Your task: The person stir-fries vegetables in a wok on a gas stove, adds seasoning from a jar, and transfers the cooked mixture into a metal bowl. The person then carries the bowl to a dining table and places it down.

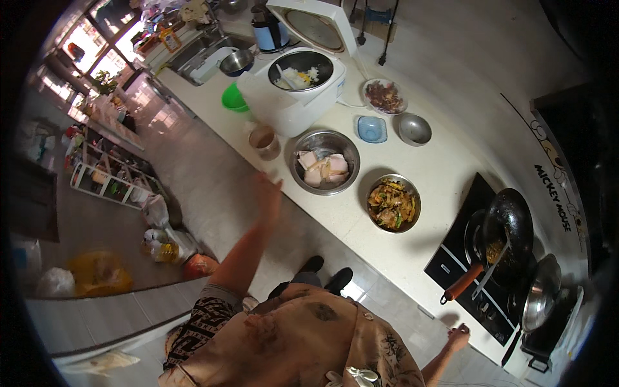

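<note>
My left hand (269, 191) hangs at the counter's front edge, its fingers apart, with nothing seen in it. Closest to it stands a translucent cup (265, 143). Beside that, a steel bowl (355, 162) holds pale pieces of meat (323, 169). My right hand (458, 336) is by the counter edge near the cooktop (447, 268), its fingers curled; whether they grip anything is unclear. A steel bowl of cooked food (392, 205) sits between the meat bowl and the cooktop. A dark wok (508, 208) with a spatula (493, 271) in it rests on the cooktop.
An open rice cooker (290, 109) contains rice and a paddle. Behind the bowls are a blue glass dish (372, 129), a steel bowl (415, 129) and a plate of dark food (385, 96). A green bowl (234, 98) is near the sink (193, 58). A pan lid (541, 295) leans beyond the wok.
</note>
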{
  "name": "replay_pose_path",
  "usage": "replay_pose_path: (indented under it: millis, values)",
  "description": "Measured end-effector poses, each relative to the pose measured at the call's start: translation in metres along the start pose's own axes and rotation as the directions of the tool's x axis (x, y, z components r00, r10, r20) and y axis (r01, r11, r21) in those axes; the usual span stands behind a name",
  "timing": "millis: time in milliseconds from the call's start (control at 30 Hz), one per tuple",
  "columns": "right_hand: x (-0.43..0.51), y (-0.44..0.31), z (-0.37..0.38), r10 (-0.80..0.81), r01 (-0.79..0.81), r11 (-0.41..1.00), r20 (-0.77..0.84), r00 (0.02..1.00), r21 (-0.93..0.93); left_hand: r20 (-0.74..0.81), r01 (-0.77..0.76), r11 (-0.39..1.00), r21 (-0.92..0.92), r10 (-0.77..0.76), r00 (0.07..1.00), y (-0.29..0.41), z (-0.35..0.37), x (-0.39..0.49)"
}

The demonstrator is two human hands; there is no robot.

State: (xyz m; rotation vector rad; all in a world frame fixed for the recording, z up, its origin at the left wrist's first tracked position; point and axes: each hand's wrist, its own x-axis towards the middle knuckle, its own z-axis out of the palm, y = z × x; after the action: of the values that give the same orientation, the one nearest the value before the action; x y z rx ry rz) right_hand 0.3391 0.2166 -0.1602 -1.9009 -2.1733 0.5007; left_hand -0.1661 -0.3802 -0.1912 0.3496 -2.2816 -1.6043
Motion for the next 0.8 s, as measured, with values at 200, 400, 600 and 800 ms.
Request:
replay_pose_path:
  millis: [200,400,600,800]
  values:
    - [-0.133,-0.064,0.020,-0.260,0.242,0.965,0.304,0.916,0.095,-0.034,-0.266,0.963,-0.034,0.265,0.964,-0.011,0.005,0.107]
    - [-0.219,-0.131,0.031,-0.461,0.458,0.879,0.479,0.747,0.132,0.025,-0.282,0.943,-0.177,0.291,0.956,-0.005,-0.007,0.115]
    - [-0.264,-0.224,0.043,-0.712,0.581,0.691,0.541,0.448,0.430,0.371,-0.096,0.955,-0.280,0.200,0.907,0.020,-0.095,-0.005]
    - [-0.328,-0.371,0.039,-0.916,0.654,0.031,0.284,-0.284,0.756,0.819,-0.021,0.998,-0.058,0.060,0.570,0.086,-0.143,-0.128]
